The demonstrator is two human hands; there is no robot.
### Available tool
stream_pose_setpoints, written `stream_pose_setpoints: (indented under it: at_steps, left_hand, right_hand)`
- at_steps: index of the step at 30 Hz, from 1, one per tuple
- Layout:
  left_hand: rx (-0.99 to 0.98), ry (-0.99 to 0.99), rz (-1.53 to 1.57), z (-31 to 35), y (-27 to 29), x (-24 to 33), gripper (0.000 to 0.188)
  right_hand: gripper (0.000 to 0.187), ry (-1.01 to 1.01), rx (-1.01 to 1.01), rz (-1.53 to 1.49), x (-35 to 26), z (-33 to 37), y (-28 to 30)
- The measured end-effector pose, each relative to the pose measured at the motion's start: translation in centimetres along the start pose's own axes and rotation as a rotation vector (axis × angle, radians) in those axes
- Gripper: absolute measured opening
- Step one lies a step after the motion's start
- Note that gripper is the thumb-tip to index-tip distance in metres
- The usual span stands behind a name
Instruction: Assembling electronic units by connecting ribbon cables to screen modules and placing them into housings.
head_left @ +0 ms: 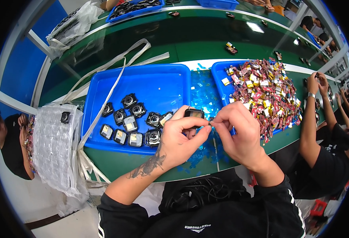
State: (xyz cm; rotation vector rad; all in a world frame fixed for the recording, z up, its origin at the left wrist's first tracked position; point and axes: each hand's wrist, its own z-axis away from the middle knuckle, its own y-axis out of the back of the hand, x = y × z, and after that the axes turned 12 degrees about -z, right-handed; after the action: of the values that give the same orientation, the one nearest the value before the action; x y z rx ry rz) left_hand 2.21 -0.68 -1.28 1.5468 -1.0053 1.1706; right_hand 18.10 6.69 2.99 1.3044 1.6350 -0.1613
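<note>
My left hand (181,137) grips a small black square part (194,113) with a pale face, held up over the green bench. My right hand (238,131) pinches at the part's right edge with thumb and forefinger; what it pinches is too small to tell. Just left of my hands stands a blue tray (158,85) with several similar black square and round-lens parts (131,123) lying in its near half. Right of my hands a second blue tray (218,69) is heaped with small red, yellow and white pieces (263,91). Blue film scraps (202,93) lie between the trays.
White strapping bands (115,75) run across the green bench (206,39) at the left. A clear plastic bag (55,146) hangs off the bench's left end. One person works at the right (321,119), another at the left (7,139). Further blue trays (134,8) stand at the far side.
</note>
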Motion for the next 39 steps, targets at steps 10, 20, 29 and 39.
stream_pose_setpoints:
  at_steps: [10, 20, 29, 39]
  left_hand:
    - [0.009, 0.027, 0.096, -0.4, 0.5, 0.6, 0.011]
    - [-0.188, 0.057, 0.222, -0.3, 0.8, 0.4, 0.024]
    - [-0.044, -0.022, 0.281, -0.2, -0.2, 0.5, 0.050]
    - [-0.182, -0.021, 0.272, -0.2, 0.2, 0.3, 0.044]
  right_hand:
    - [0.014, -0.204, -0.106, -0.088, -0.1, 0.6, 1.1]
    - [0.010, -0.296, 0.011, -0.823, 1.8, 0.0, 1.7]
    - [0.015, -0.238, -0.004, -0.166, 0.5, -0.3, 0.4]
    - [0.011, -0.164, -0.013, 0.012, -1.1, -1.2, -0.7]
